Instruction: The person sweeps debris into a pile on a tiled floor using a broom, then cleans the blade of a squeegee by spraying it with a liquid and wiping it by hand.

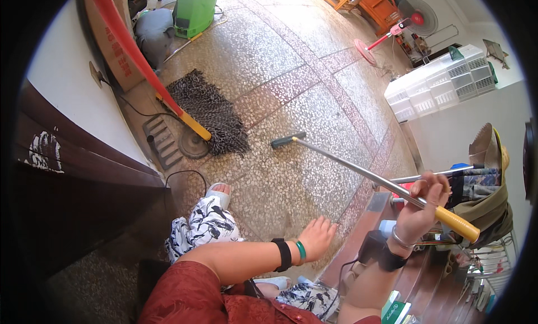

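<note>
My right hand grips a metal pole just below its yellow handle grip. The pole slants away to a dark green floor brush head, which meets the terrazzo floor in front of me. Lower and nearer my body, my left hand hangs over the floor with its fingers extended, palm down, holding nothing. A green bangle and a black strap circle that wrist. The right wrist carries a silver bangle and a black strap.
A grey mop with a red pole stands left, beside a metal grate. Farther off are a green bin, a pedestal fan and white plastic crates. Bags and a reddish step lie right.
</note>
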A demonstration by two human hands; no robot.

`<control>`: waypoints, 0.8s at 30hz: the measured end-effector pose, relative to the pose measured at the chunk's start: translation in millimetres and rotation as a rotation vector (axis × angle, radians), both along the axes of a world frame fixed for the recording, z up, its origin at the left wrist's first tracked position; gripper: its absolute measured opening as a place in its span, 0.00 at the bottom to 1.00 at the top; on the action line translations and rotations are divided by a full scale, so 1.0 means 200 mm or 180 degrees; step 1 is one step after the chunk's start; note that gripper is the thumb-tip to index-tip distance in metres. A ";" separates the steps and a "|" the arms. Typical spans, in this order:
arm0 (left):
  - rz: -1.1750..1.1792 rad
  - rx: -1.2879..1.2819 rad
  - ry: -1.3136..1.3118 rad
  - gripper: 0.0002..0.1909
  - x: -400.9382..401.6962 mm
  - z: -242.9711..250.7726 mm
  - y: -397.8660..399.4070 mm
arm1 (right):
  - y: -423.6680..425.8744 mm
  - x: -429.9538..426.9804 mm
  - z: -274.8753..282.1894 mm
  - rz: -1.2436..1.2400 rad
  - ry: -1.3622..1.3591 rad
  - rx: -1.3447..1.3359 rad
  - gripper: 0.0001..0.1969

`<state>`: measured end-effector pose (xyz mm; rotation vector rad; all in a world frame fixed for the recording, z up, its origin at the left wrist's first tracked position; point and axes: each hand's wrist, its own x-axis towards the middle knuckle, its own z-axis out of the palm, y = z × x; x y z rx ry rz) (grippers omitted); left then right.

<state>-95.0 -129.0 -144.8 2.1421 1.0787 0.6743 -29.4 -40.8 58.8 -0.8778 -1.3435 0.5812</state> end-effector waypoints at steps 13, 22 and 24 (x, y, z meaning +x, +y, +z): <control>0.0064 -0.0118 -0.0439 0.28 -0.06 -0.03 -0.03 | -0.10 -0.14 -0.56 -0.0010 -0.0495 -0.0216 0.13; -0.0701 -0.0193 0.0965 0.15 -0.05 0.00 -0.06 | -0.03 0.09 -0.30 0.0653 0.0576 0.0215 0.19; -0.0404 -0.0036 0.0934 0.15 -0.07 -0.03 -0.03 | 0.10 0.07 -0.44 0.0369 0.0467 0.0109 0.19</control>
